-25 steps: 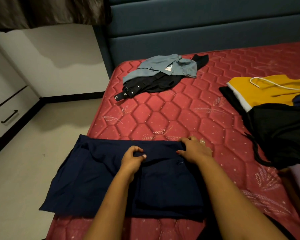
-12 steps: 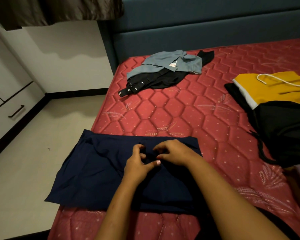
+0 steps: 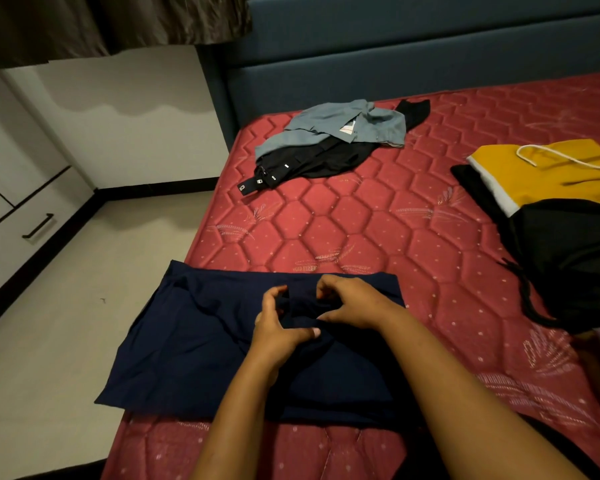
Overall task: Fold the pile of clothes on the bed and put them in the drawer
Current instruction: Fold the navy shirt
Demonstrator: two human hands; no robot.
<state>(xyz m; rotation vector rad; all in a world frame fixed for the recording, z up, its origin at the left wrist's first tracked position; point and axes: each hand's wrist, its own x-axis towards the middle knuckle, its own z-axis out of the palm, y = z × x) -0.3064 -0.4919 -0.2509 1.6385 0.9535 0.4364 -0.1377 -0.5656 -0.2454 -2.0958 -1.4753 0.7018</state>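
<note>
On red mattress [image 3: 361, 230] (quilted), navy garment [image 3: 194, 341]

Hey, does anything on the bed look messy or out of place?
The navy garment overhangs the left edge of the mattress. A grey shirt lies crumpled over a black garment near the headboard. Nothing looks damaged.

Delta vs 1 s back: right grip [image 3: 355, 303] slid toward 9 o'clock along the far hem of the dark navy-blue fabric garment [image 3: 194, 341], from its 2 o'clock corner in to mid-hem. Left grip [image 3: 278, 323] nudged slightly toward 1 o'clock. The gap between them has closed: both now meet at garment centre, fingers curled, pinching a raised bunch of navy cloth. Head camera swung a little toward 9 o'clock, so the brown satin curtain [image 3: 118, 26] now reaches further across the top.
</note>
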